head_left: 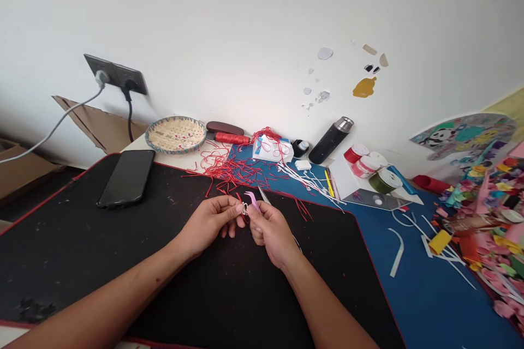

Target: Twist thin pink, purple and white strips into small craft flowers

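Observation:
Above the black mat [229, 294], my left hand [215, 221] pinches a small looped piece of white cord [244, 208] between thumb and forefinger. My right hand [272, 232] is closed right beside it, with purple tweezers [252, 200] in its grip, their bent tips pointing up and left. Whether the right fingertips also touch the cord is hard to see. Just behind the right hand shows a silver pointed tip [262, 194]; the rest of that tool is hidden. Cut pieces of red cord [237, 169] lie scattered beyond both hands.
A phone [126, 179] lies at left, near a woven basket [176, 135]. Along the wall are a red thread spool [231, 138], a tissue box [272, 148], white cords [305, 179], a black thermos [331, 140] and ribbon spools [385, 180]. Colourful paper pieces [491, 240] crowd the right.

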The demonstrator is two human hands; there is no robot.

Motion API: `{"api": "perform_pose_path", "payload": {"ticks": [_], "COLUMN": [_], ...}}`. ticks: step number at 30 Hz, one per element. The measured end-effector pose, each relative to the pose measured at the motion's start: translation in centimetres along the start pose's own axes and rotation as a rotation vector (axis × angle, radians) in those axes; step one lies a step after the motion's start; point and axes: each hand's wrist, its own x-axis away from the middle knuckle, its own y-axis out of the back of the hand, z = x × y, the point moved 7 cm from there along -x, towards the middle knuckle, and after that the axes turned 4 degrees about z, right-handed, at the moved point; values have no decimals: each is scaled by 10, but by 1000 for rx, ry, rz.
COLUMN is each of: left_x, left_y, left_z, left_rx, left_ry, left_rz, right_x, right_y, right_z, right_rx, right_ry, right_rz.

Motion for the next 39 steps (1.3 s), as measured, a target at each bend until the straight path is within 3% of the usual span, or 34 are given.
{"api": "perform_pose_path", "payload": {"ticks": [8,18,29,39], "left_x": [-1,-1,-2,-2], "left_y": [3,10,12,11], "left_z": [0,-1,1,2], "left_rx": [35,172,174,204], "left_ry": [-8,-24,-5,-19], "left_rz": [-21,-69,-54,-43], "right_x": [1,6,8,11], "right_y": [1,19,17,14], "right_z": [4,20,22,26], "right_rx": [0,93,254,468], "right_ry": [6,123,104,183], "right_rz": [-7,-59,-58,-83]}}
